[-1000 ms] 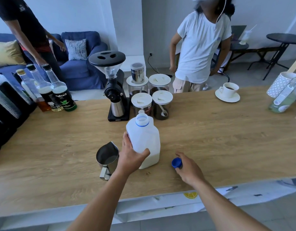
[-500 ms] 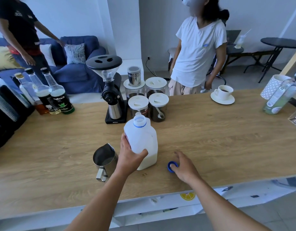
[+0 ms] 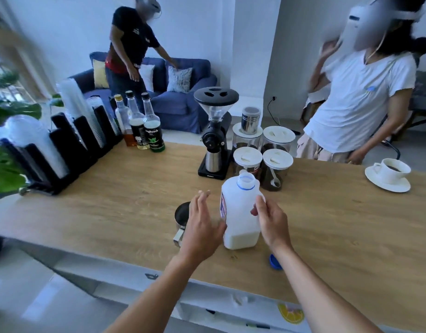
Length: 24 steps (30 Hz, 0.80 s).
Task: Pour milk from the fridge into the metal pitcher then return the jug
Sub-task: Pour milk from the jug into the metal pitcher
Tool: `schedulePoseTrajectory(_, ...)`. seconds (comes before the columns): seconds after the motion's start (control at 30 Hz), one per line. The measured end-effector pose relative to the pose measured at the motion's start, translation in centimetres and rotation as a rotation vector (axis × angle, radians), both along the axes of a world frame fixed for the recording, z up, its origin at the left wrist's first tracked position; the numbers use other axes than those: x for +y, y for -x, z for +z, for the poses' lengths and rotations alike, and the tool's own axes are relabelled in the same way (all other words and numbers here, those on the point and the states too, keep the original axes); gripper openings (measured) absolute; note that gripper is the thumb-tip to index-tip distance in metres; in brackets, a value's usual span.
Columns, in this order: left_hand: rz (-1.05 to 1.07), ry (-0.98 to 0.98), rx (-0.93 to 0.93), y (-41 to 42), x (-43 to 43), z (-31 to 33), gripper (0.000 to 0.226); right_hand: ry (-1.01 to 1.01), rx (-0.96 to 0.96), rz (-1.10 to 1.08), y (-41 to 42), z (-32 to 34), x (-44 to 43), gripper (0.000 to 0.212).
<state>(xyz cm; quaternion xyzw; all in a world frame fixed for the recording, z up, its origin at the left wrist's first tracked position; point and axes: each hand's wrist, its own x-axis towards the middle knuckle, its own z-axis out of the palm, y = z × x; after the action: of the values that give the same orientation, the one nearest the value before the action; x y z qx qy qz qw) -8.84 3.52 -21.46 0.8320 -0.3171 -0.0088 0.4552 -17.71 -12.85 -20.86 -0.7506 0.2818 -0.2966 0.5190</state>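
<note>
Upright on the tabletop [image 3: 135, 207], the uncapped milk jug [image 3: 240, 212] has the right hand [image 3: 270, 219] closed on its handle, the left hand [image 3: 202, 227] spread open just beside it, before the metal pitcher [image 3: 182, 216].

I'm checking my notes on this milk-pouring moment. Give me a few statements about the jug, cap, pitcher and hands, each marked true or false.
1. The milk jug stands uncapped on the counter. True.
2. The blue cap sits on the jug's neck. False: it lies on the counter, near the right forearm.
3. The jug is nearly full. False: milk fills only the bottom.
4. The metal pitcher stands left of the jug. True.
5. The left hand is open beside the jug. True.
</note>
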Motion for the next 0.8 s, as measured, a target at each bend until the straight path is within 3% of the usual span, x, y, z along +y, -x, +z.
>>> schedulePoseTrajectory(0.13, 0.256, -0.003, -0.100, -2.3, 4.0, -1.3, 0.051, -0.043, -0.017, 0.061, -0.5, -0.2, -0.4, 0.063)
schedulePoseTrajectory(0.23, 0.365, -0.042, 0.095, -2.2, 6.2, -3.5, 0.042, -0.061, -0.011, 0.082, -1.0, -0.2, -0.4, 0.068)
schedulePoseTrajectory(0.3, 0.337, -0.074, 0.314, -1.8, 6.8, -5.1, 0.032, -0.103, -0.018, 0.063, -1.5, -0.3, 0.1, 0.065)
schedulePoseTrajectory(0.37, 0.297, -0.136, 0.407, -1.3, 6.8, -6.2, 0.025, -0.092, -0.014, 0.052, -2.2, -0.1, 0.6, 0.064)
schedulePoseTrajectory(0.47, 0.283, -0.150, 0.409, -1.2, 6.7, -6.8, 0.028, -0.046, -0.022, 0.052, -3.2, 0.3, 1.2, 0.071)
schedulePoseTrajectory(0.6, 0.274, -0.006, 0.479, -1.7, 6.4, -6.7, 0.035, 0.051, -0.008, 0.047, -4.2, 0.9, 1.3, 0.083)
schedulePoseTrajectory(0.8, 0.244, 0.071, 0.485, -3.1, 6.3, -7.4, 0.037, 0.166, 0.119, 0.196, -5.4, 2.5, 0.3, 0.077)
